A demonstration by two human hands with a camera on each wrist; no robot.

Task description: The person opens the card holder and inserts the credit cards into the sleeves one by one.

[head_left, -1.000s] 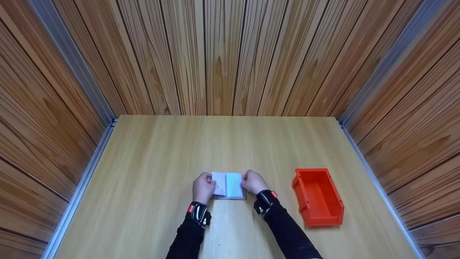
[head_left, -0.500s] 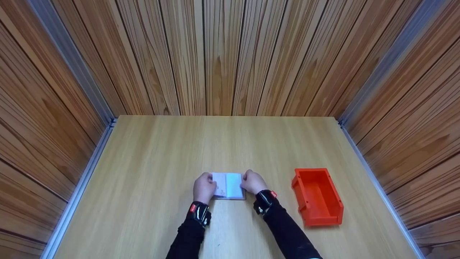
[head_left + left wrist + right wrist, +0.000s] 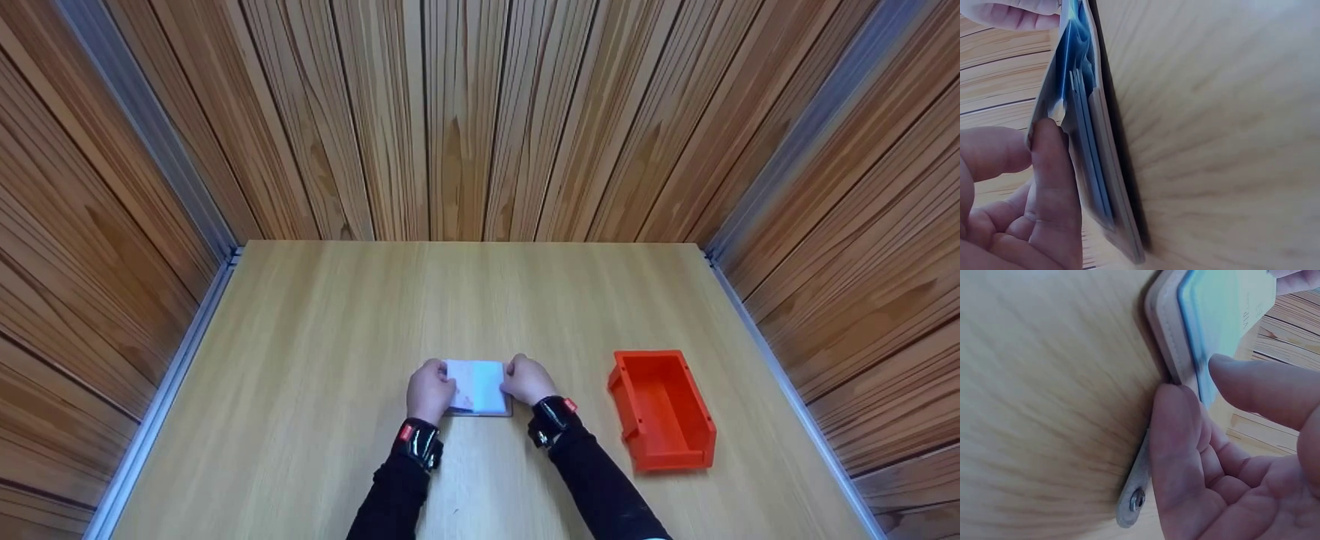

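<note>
A card holder (image 3: 501, 412) lies open on the table, with clear bluish plastic sleeves (image 3: 1207, 315) and a stitched edge. Its strap with a metal snap (image 3: 1139, 499) sticks out beneath my right hand. Between thumb and finger, my left hand (image 3: 430, 391) pinches a pale card (image 3: 460, 384) printed with "VIP" lettering. Most of that card overlaps the sleeve in the head view. In the left wrist view, more layered sleeves (image 3: 1086, 124) show below the card. My right hand (image 3: 530, 380) grips the holder's right edge, thumb over the sleeve and a finger against the side.
An orange-red plastic bin (image 3: 666, 411) stands to the right of my right forearm on the wooden table (image 3: 315, 322). Wood-plank walls (image 3: 465, 120) with metal corner rails enclose the back and both sides.
My left hand has shifted slightly right with the card, which covers more of the bluish sleeve than before. My right hand keeps its grip at the holder's right edge.
</note>
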